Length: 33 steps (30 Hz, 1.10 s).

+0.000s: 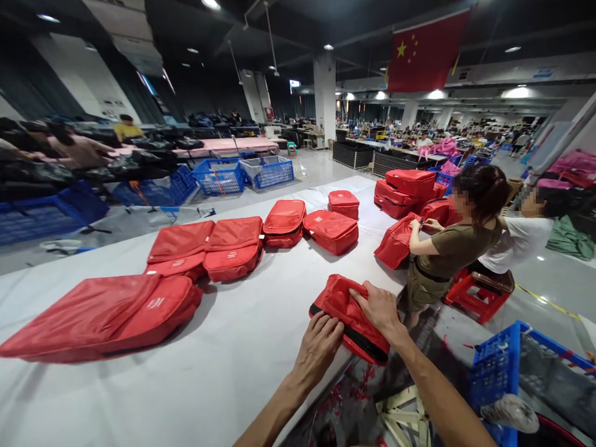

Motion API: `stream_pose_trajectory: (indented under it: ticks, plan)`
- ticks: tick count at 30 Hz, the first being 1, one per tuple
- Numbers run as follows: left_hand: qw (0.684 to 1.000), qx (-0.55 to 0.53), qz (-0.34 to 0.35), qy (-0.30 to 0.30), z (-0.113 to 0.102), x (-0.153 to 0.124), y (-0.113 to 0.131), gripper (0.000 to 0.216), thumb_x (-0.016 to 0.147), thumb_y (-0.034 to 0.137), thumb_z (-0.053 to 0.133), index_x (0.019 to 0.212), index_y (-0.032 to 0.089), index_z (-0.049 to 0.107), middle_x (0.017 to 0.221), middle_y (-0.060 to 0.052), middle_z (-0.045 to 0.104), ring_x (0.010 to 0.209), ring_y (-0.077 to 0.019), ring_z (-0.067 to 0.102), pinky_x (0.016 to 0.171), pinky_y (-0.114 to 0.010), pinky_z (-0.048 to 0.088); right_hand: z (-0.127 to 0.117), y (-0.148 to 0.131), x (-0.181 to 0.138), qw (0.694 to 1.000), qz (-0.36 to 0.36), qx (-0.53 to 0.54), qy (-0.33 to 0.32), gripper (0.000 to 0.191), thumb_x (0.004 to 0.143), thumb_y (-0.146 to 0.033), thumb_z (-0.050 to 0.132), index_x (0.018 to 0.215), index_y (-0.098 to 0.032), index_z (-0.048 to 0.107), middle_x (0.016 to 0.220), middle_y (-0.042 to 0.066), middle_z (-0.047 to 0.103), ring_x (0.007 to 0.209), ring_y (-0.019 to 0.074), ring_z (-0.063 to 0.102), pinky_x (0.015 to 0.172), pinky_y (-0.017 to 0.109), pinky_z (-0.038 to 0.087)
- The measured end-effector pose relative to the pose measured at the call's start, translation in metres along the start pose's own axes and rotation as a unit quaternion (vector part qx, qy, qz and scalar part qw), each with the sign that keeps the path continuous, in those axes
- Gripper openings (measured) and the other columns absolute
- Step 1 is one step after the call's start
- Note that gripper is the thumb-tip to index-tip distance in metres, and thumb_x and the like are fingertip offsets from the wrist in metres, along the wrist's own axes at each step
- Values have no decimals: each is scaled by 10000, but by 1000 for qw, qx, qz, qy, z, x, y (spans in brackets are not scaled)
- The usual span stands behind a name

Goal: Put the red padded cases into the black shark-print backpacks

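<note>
Where the pale grey cloth-covered worktop (242, 347) meets its near right edge, your two hands rest on a small red fabric zip bag (347, 313) that overhangs that edge. Your left hand (319, 347) presses its fingers against the bag's dark zipper side; your right hand (379, 307) lies flat on top, fingers curled over the fabric, so both hold the bag down rather than lift it. Because part of the bag hangs past the edge, a loose grip could probably let it slide toward the floor and the blue plastic crate (500, 366) at your right. Left of your hands, the near worktop lies bare, giving room to draw the bag inward. Near the left edge lies a large flat red fabric case (102, 316). Farther in, a row of red zipped cases (233, 248) runs across the middle, well apart from your hands. At the far right edge a person in an olive shirt (454, 248) handles another red bag (395, 242), beside a stack of red cases (405, 189); reaching that way risks crowding them. Blue wire baskets (242, 174) stand on the floor beyond.
</note>
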<state>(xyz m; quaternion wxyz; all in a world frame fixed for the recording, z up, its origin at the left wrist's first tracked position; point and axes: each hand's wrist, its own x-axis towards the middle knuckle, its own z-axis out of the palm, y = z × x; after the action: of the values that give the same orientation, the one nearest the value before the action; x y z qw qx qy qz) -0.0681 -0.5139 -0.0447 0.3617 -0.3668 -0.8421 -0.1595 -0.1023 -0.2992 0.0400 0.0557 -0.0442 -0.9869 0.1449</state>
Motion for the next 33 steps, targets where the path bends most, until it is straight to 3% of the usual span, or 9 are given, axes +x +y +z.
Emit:
stream_pose_trajectory:
  ticks: [3,9,16,21,28,33]
  plan:
    - [1000,-1,25,4,2,6,-7,178,1077,108,611,1169,210,722,1002,-40,825,961,-214,740,934,-409,615,-3,0,8,1000,1,-26,-11,507,1143,-719,453,1171,-300,738,1062,85,876,984,279,813,743,333,393]
    - [992,-45,61,103,7,0,-8,215,1074,85,637,1219,195,751,1021,-40,870,1000,-208,785,985,-380,643,-7,9,12,999,17,-38,-10,522,1131,-746,475,1140,-305,754,1014,57,865,917,241,776,709,329,287]
    - [995,-68,-11,71,5,-27,-8,483,1083,49,588,1504,264,686,1265,-46,865,1284,-241,762,1144,-463,639,2,21,13,999,21,-39,12,529,1132,-727,501,1070,-269,757,939,64,831,841,221,703,707,327,213]
    - [994,-43,-73,72,8,-35,-23,546,1068,73,666,1579,259,620,1353,-102,837,1323,-249,756,1122,-448,668,7,24,17,999,29,-23,21,526,1125,-725,520,1056,-263,764,883,52,794,799,211,643,708,323,209]
    - [990,-42,-96,89,16,-25,-27,414,1086,157,683,1487,254,647,1276,-87,851,1206,-234,791,1081,-431,667,9,26,16,998,43,-28,20,548,1121,-746,505,1070,-266,765,899,63,801,798,216,646,714,325,215]
    - [993,-31,-108,34,9,-14,-27,179,1067,194,704,1244,222,715,1160,-88,829,1133,-262,732,1032,-445,612,9,19,15,999,38,-37,7,563,1119,-766,482,1115,-284,772,942,64,821,840,231,685,710,330,231]
